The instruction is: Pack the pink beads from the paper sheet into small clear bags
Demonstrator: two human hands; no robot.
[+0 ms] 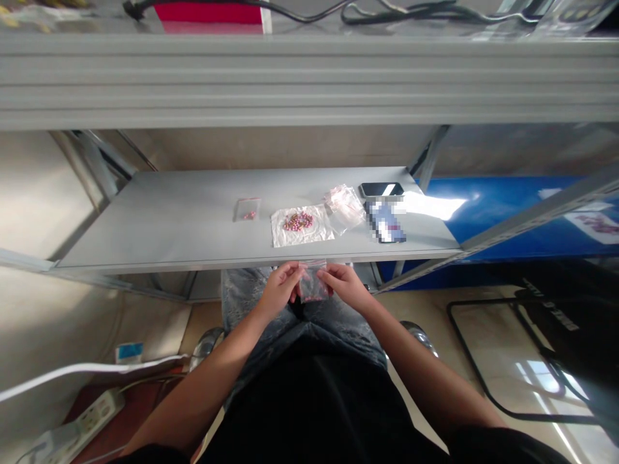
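Observation:
Between both hands, just off the shelf's front edge and over the lap, is a small clear zip bag (314, 285) with a few pinkish beads at its bottom. My left hand (283, 283) pinches its upper left side. On the upper right side, my right hand (344, 283) pinches it too. Beyond them on the grey shelf (169, 225), a heap of pink and brownish beads (298, 222) lies on a crinkled white sheet (283, 237). Another zip bag (247, 209) with a few pink beads lies to the left. A pile of clear bags (345, 207) rests right of the sheet.
A dark phone (382, 189) and a second, blurred-out device (385, 222) lie at the shelf's right. An upper shelf beam (309, 84) crosses overhead with cables (406, 13) above. A power strip (99, 412) is at lower left, a black-framed chair (483, 361) at right.

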